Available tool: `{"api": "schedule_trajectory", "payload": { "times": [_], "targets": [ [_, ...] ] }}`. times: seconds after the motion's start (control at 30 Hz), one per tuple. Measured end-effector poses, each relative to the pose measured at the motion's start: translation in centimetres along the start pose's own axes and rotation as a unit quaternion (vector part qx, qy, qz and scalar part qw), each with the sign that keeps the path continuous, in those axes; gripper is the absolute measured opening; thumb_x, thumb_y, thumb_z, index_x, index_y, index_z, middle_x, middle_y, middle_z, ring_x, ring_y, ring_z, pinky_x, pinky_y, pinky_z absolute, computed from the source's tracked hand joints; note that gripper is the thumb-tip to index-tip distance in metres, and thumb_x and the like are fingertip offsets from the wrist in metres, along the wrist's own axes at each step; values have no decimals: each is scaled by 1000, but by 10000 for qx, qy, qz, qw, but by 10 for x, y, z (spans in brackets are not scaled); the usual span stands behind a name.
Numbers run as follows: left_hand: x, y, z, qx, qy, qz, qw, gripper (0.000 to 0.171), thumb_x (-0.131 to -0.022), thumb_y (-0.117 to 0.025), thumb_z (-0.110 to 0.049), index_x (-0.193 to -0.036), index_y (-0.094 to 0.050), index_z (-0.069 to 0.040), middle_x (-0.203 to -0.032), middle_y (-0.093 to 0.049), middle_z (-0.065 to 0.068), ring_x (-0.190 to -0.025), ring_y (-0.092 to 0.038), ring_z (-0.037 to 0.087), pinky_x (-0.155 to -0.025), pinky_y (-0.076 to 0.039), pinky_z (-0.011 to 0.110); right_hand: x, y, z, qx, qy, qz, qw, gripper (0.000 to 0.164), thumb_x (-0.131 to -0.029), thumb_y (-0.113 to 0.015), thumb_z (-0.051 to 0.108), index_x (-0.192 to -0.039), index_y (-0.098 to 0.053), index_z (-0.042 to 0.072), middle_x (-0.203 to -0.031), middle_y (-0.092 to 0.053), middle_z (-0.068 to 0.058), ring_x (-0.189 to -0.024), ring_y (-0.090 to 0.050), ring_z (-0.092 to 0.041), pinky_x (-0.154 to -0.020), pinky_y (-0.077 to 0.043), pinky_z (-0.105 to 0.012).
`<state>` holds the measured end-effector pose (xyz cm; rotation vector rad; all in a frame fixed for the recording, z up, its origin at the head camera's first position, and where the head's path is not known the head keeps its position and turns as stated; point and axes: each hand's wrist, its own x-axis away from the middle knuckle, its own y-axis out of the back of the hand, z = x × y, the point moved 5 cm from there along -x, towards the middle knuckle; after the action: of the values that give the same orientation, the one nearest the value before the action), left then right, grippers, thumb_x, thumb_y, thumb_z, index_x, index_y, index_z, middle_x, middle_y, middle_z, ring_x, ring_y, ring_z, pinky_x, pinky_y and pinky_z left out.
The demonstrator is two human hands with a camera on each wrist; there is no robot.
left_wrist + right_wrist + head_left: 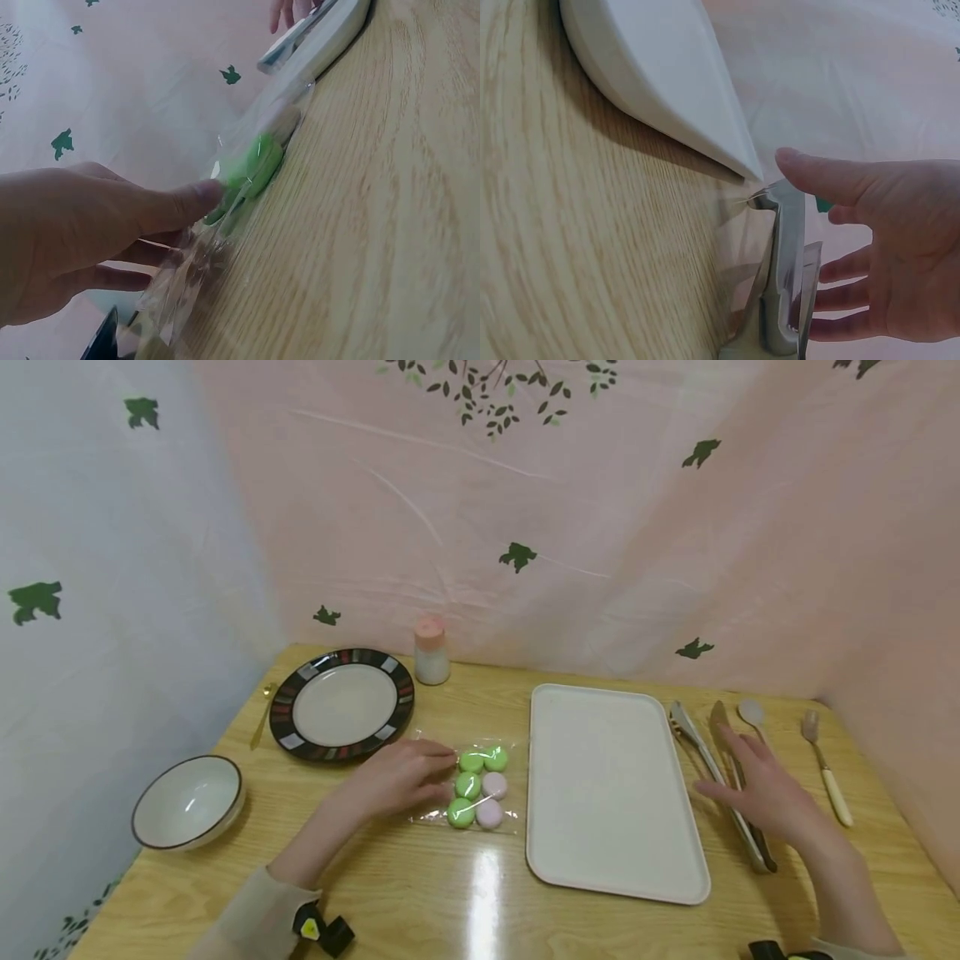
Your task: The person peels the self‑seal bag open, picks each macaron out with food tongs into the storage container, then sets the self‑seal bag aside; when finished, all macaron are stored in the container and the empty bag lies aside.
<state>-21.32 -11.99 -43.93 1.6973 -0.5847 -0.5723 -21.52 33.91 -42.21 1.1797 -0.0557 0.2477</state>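
My left hand [408,777] reaches over the left edge of a clear plastic bag [512,822] of round green and pale pink macarons [468,786]. In the left wrist view its thumb and fingers are extended around the crinkled end of the bag, beside the green macarons [259,166]. Over on the right, my right hand [761,789] is above the metal tongs [745,831] and a knife [718,717], thumb spread from the fingers. In the right wrist view a gap shows between that thumb and the fingers, with the tongs [784,255] close by.
A white rectangular tray [611,793] lies between the hands. Right of the tongs are a spoon [751,711] and a fork [825,768]. A dark-rimmed plate [345,703], a bowl [187,802], a small gold utensil [262,718] and a pink-capped shaker [431,652] stand left and back.
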Motion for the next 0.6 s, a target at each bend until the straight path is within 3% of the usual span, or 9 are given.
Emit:
{"api": "schedule_trajectory", "payload": {
  "times": [0.23, 0.6],
  "targets": [
    [1, -4, 2, -57, -103, 97, 9999, 52, -83, -66, -44, -127, -60, -18, -132, -59, 0, -121, -55, 15, -103, -43, 35, 0, -6, 1, -80, 20, 198, 9998, 105, -84, -57, 61, -151, 8, 14, -150, -2, -38, -124, -24, -63, -84, -32, -73],
    [-1, -2, -4, -382, -423, -260, 9980, 36, -84, -69, -33, -116, -67, -17, -120, -66, -1, -113, -61, 16, -99, -47, 35, -1, -10, -1, -143, 117, 231, 9996, 105, -85, -57, 60, -151, 10, 13, -149, -4, -39, -127, -21, -62, -87, -30, -73]
  ]
}}
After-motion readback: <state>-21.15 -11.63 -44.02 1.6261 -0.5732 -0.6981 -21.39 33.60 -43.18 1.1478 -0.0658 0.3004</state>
